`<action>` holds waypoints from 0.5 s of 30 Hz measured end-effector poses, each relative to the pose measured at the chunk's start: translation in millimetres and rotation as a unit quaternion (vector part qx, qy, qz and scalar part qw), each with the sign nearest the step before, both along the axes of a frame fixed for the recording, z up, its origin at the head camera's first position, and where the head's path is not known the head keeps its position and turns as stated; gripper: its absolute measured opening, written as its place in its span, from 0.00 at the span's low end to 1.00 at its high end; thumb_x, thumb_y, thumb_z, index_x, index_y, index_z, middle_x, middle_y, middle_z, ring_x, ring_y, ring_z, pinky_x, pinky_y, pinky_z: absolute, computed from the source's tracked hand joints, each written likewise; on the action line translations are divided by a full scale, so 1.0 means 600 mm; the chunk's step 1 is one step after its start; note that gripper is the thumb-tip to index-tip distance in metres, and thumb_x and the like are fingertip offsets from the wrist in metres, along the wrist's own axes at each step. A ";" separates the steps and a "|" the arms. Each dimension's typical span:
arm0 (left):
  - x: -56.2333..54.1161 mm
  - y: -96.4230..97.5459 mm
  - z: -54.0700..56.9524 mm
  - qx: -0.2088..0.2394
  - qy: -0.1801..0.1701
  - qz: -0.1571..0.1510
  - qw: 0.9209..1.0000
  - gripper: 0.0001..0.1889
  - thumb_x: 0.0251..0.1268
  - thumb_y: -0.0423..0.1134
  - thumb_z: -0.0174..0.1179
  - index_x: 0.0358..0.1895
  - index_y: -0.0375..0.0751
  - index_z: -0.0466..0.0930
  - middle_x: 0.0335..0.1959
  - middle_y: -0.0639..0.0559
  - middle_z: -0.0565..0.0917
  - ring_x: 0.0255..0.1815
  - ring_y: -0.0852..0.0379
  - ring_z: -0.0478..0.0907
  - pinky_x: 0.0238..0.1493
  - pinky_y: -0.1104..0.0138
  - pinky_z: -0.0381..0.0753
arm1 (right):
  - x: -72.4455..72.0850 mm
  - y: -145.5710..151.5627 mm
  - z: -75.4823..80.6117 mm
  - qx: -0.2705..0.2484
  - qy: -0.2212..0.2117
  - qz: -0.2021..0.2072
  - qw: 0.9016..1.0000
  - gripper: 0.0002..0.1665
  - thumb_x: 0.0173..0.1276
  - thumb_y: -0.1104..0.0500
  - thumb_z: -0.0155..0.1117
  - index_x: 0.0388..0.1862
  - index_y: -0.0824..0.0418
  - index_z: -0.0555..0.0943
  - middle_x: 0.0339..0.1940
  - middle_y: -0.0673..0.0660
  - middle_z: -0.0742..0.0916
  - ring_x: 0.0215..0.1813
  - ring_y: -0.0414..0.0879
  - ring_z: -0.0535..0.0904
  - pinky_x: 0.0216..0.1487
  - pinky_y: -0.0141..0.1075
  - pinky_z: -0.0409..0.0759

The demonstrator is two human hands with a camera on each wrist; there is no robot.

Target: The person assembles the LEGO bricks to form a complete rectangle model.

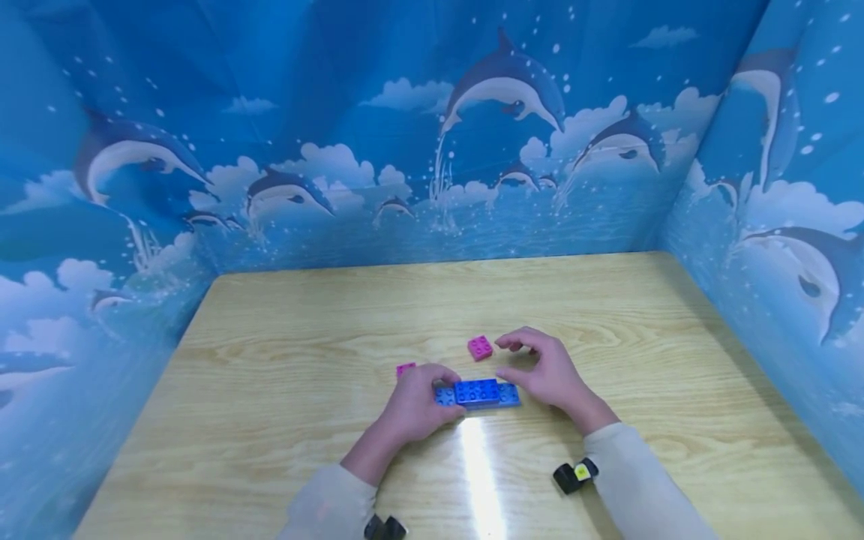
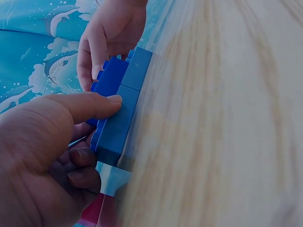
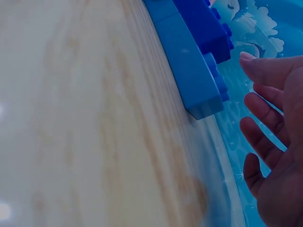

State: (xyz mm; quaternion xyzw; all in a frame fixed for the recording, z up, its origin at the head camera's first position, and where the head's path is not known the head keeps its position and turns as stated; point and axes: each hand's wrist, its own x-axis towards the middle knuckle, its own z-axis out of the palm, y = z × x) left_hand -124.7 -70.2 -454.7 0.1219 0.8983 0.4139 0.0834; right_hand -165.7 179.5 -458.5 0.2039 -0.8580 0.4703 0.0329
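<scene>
Two light blue building bricks (image 2: 113, 127) lie end to end on the table, with a dark blue brick (image 1: 476, 391) stacked across their joint. My left hand (image 1: 420, 401) grips the left part of this stack, the thumb along its near side and the fingers curled behind. To the right, my right hand (image 1: 540, 369) holds nothing; its fingers are spread and loosely bent beside the stack's right end, apart from it in the right wrist view. A pink brick (image 1: 480, 348) sits just left of the right fingertips. Another pink brick (image 1: 405, 369) is partly hidden behind my left hand.
The wooden table (image 1: 304, 322) is bounded at the back and sides by a blue dolphin-print curtain (image 1: 378, 165). Black wrist devices (image 1: 574, 475) are strapped at both sleeves. A bright light reflection crosses the tabletop in front of the stack.
</scene>
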 end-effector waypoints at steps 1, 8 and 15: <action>0.000 0.000 0.000 0.000 -0.001 0.001 1.000 0.21 0.47 0.40 0.79 0.47 0.44 0.85 0.45 0.53 0.84 0.49 0.52 0.79 0.55 0.54 0.77 | -0.004 -0.001 -0.001 0.007 -0.001 -0.004 1.000 0.25 0.56 0.61 0.80 0.53 0.57 0.84 0.48 0.52 0.86 0.51 0.49 0.78 0.53 0.53 0.76; 0.001 0.002 -0.001 0.000 0.003 0.003 1.000 0.21 0.47 0.40 0.79 0.46 0.43 0.85 0.44 0.54 0.84 0.47 0.54 0.79 0.54 0.55 0.78 | -0.030 -0.016 -0.006 0.036 -0.013 -0.008 0.999 0.27 0.56 0.59 0.80 0.56 0.57 0.83 0.50 0.49 0.85 0.54 0.49 0.77 0.57 0.52 0.75; 0.000 0.001 0.000 0.004 0.004 0.003 1.000 0.21 0.47 0.40 0.79 0.46 0.44 0.85 0.43 0.55 0.84 0.47 0.54 0.79 0.53 0.55 0.78 | -0.051 -0.028 -0.009 0.054 -0.017 -0.002 0.998 0.30 0.52 0.59 0.82 0.56 0.57 0.83 0.52 0.48 0.84 0.55 0.50 0.77 0.58 0.51 0.75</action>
